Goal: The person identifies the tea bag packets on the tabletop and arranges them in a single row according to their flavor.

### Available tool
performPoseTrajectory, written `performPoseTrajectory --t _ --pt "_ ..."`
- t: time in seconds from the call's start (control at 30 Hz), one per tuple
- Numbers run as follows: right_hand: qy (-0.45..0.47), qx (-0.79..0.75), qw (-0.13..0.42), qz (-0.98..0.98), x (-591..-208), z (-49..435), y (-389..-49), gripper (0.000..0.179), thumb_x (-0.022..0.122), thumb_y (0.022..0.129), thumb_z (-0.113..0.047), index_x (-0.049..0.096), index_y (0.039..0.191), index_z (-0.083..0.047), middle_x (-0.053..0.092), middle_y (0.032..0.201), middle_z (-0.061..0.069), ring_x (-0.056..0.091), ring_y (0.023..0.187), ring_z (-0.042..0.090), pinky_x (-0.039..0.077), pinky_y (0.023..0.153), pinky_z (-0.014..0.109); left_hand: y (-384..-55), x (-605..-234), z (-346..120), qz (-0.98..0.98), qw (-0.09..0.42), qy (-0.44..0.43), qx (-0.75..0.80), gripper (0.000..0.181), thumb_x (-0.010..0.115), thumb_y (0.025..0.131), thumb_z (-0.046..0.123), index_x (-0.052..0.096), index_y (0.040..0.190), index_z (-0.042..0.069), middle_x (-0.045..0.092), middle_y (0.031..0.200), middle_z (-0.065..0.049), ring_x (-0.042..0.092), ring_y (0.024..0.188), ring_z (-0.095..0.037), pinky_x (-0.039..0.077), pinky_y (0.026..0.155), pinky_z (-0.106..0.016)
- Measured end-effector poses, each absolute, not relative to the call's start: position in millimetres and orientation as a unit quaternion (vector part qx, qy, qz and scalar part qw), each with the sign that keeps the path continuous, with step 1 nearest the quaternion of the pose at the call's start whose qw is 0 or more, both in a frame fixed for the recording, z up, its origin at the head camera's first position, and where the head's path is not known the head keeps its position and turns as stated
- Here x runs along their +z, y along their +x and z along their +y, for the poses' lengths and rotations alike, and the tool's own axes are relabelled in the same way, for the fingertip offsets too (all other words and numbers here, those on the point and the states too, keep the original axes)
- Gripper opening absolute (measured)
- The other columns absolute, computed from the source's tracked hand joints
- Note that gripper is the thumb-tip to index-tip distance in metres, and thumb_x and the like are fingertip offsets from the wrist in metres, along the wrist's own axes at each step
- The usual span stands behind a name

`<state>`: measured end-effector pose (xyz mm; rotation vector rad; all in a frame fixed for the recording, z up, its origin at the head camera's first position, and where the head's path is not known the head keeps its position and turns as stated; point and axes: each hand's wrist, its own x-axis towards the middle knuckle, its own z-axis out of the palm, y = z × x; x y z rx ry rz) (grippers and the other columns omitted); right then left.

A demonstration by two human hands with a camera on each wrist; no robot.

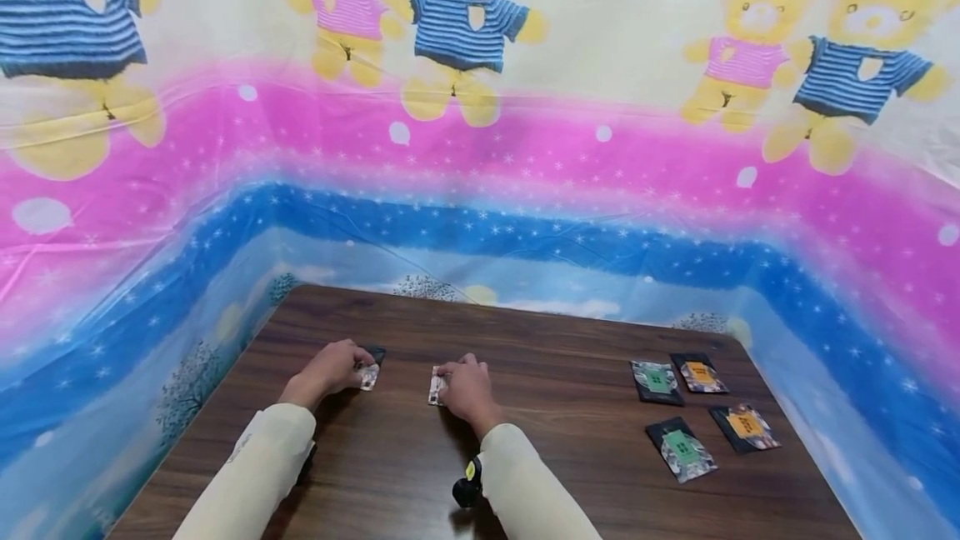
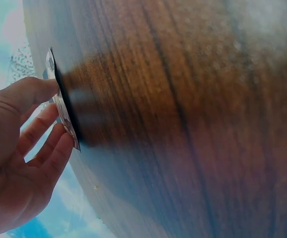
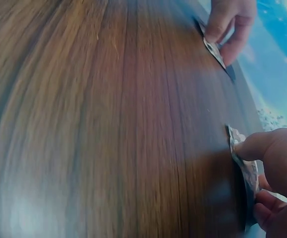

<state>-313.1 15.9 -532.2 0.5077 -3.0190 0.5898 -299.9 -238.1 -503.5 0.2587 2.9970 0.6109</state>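
Note:
At the left of the dark tabletop, my left hand (image 1: 333,369) holds a small flat sachet (image 1: 369,378), black with a pale printed part. In the left wrist view, the thumb and fingertips grip that sachet by its edges, close over the wood. To its right, my right hand (image 1: 468,390) pinches a second sachet (image 1: 434,387) of the same kind, partly hidden under the fingers. The right wrist view shows the thumb on the printed face of this sachet (image 3: 250,173), with the other fingers at its far edge. A gap of bare wood separates the two sachets.
Toward the right of the wooden table (image 1: 555,357) lie two sachets with green labels, one farther back (image 1: 657,381) and one nearer (image 1: 682,448). Beside them are two with orange labels, one behind (image 1: 699,373) and one nearer (image 1: 745,427). A printed bear cloth (image 1: 525,157) surrounds the table.

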Motion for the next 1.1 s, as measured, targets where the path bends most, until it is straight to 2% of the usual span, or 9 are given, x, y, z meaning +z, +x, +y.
performPoseTrajectory --t 0.2,0.57,0.87,1.1 --pt "0.140 0.201 0.006 -0.969 -529.0 -10.3 -310.5 0.034 0.073 0.087 -0.017 0.077 0.121 -0.021 0.062 0.120 0.010 0.051 0.099 0.027 0.045 0.088 0.039 -300.5 -502.6 -239.0 0.975 0.037 0.079 0.204 0.030 0.074 0.086 0.001 0.077 0.116 0.006 0.064 0.118 -0.020 0.060 0.102 -0.033 0.052 0.093 -0.052" --pt "0.146 0.174 0.035 -0.973 -535.3 -40.8 -308.9 0.035 0.070 0.088 -0.021 0.076 0.122 -0.025 0.061 0.118 0.009 0.051 0.098 0.027 0.048 0.084 0.038 -302.7 -502.9 -236.2 0.974 0.045 0.073 0.209 0.028 0.075 0.087 0.002 0.077 0.115 0.007 0.064 0.119 -0.020 0.061 0.104 -0.033 0.051 0.096 -0.053" --pt "0.157 0.194 0.055 -0.967 -535.6 -32.0 -308.3 0.034 0.070 0.088 -0.020 0.076 0.122 -0.022 0.061 0.115 0.011 0.051 0.096 0.025 0.048 0.084 0.036 -303.0 -502.7 -231.7 0.975 0.044 0.068 0.205 0.031 0.074 0.086 0.001 0.077 0.116 0.007 0.064 0.121 -0.020 0.062 0.109 -0.035 0.051 0.097 -0.053" --pt "0.155 0.217 0.090 -0.960 -536.8 -5.3 -315.6 0.029 0.069 0.091 -0.020 0.076 0.120 -0.019 0.065 0.118 0.013 0.056 0.103 0.029 0.049 0.090 0.043 -303.2 -506.7 -236.6 0.975 0.033 0.069 0.208 0.031 0.072 0.085 0.000 0.077 0.115 0.006 0.063 0.121 -0.021 0.062 0.108 -0.036 0.053 0.093 -0.052"
